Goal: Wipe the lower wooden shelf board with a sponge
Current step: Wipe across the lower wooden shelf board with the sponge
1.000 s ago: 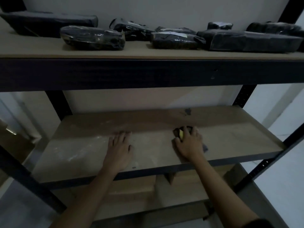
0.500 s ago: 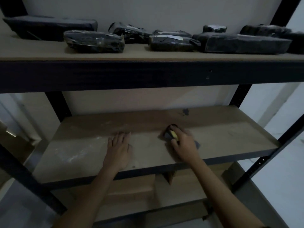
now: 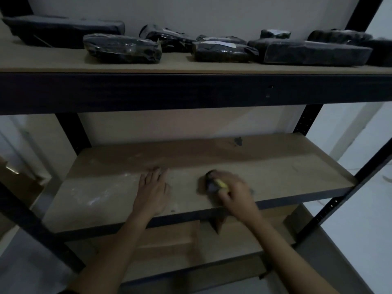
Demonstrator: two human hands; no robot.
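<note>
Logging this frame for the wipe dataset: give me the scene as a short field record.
surface: lower shelf board, pale smears at its left, dark spot near the back
tool: sponge, yellow and dark, on the board
right hand: fingers curled round the sponge, blurred
left hand: flat on the board, fingers straight
above: dark wrapped packages on the upper shelf

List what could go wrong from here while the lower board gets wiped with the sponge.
1. The right hand holds the sponge close to the left hand resting flat on the board; another stroke leftward may bump it.
2. The pale dust on the left could simply get smeared around.
3. The dark spot near the back may get missed.
</note>
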